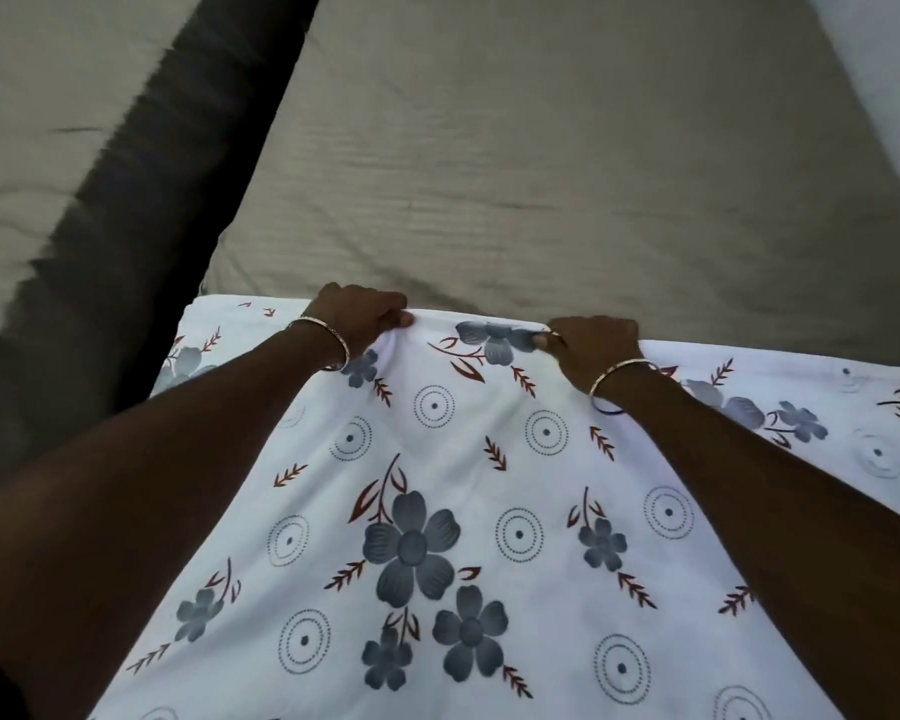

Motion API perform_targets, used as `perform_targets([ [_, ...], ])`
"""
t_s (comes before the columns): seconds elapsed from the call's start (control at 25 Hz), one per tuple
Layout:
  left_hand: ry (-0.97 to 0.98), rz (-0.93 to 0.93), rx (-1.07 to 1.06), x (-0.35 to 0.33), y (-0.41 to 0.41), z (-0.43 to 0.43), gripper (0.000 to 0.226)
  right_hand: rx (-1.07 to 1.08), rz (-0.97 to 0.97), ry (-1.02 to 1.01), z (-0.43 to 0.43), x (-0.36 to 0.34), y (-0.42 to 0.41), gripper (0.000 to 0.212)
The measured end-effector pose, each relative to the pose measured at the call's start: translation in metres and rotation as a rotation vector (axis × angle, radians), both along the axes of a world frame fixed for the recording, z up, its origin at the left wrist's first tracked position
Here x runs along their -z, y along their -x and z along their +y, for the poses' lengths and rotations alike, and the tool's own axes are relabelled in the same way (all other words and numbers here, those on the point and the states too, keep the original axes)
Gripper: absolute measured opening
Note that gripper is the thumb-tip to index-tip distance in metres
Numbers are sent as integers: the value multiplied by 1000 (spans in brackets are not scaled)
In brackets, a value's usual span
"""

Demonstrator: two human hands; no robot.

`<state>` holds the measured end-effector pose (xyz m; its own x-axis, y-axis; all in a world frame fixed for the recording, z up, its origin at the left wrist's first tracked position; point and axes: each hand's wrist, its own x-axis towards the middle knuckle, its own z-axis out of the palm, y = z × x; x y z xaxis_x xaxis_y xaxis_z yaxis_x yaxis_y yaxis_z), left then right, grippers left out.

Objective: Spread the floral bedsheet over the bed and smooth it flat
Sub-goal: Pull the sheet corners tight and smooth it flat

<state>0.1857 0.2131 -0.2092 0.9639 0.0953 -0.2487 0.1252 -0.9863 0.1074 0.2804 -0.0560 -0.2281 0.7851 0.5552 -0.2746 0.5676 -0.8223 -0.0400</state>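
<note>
Two things fill most of the view. The bed (541, 148) shows bare grey-tan fabric, faintly rippled, stretching away beyond the knuckles of both hands. The floral bedsheet (437, 485), white with grey flowers, rust sprigs and dotted rings, covers the near part of the bed beneath both forearms. Its far edge runs crosswise from outside the left hand to past the right one. A dark strip (152, 200) slants away to the left of the left hand, with more grey-tan fabric past it. The left hand (359, 314) curls its fingers over the sheet's far edge, pinching a fold. The right hand (591, 345), near it, grips the same edge at a grey flower. A thin gold bangle circles the left wrist (328, 340) and another the right (619, 376).
</note>
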Motion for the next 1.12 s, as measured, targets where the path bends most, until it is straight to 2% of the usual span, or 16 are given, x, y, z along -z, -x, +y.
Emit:
perform_targets([
  [0.08,-52,2,-22,0,8,22,35,115,6,-7,2,10,-3,46],
  [0.16,-60,137,-56,-4,21,55,42,211,60,-16,2,16,-9,55],
  [0.24,-55,249,-80,-10,35,91,40,270,121,43,11,15,-15,63],
  [0.44,-143,127,-92,-7,35,134,35,312,29,184,37,3,-6,63],
  [0.56,-91,68,-97,6,35,145,40,231,-55,16,55,-7,11,68],
  [0.64,-52,21,-128,12,42,160,44,98,-27,-89,86,-6,26,73],
  [0.68,-30,0,-150,14,45,169,46,30,9,-81,108,-4,35,71],
  [0.8,78,-18,-198,16,53,182,52,-67,48,-43,167,5,56,48],
  [0.96,128,22,-300,20,51,193,67,109,112,-4,202,7,47,46],
  [1.12,31,4,-387,19,60,217,68,104,182,14,212,10,32,43],
])
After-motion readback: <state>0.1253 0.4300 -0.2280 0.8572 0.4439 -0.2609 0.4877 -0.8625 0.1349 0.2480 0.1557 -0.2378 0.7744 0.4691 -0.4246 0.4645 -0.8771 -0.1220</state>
